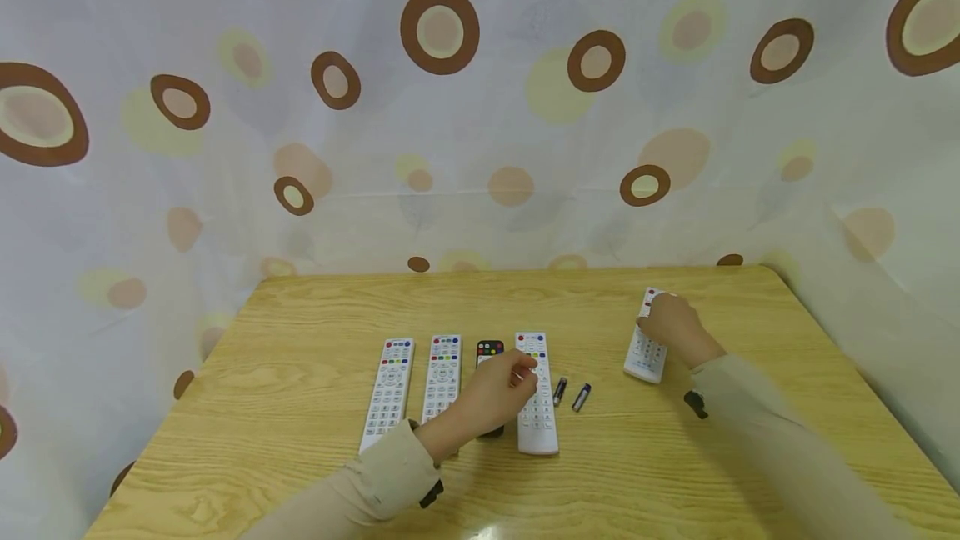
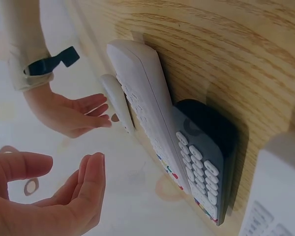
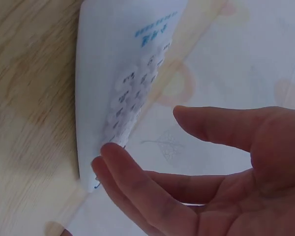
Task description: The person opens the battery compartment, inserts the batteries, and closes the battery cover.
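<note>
My left hand (image 1: 491, 394) hovers over the black remote control (image 1: 491, 347) and a white remote control (image 1: 537, 438), its fingers loosely bent. In the left wrist view, nothing lies between that thumb and those fingers (image 2: 91, 189). On the right, my right hand (image 1: 675, 329) is over another white remote control (image 1: 647, 359), hiding part of its buttons. The right wrist view shows the thumb and fingers (image 3: 142, 196) spread apart beside this remote, gripping nothing; whether the fingertips touch it I cannot tell. Two batteries, one (image 1: 560, 391) darker and one (image 1: 581, 397) with a silvery part, lie between the hands.
Two more white remotes, one at far left (image 1: 388, 394) and one beside it (image 1: 442, 377), lie on the wooden table (image 1: 300, 357). The left forearm partly covers them. A patterned curtain (image 1: 480, 132) hangs behind the table's back edge.
</note>
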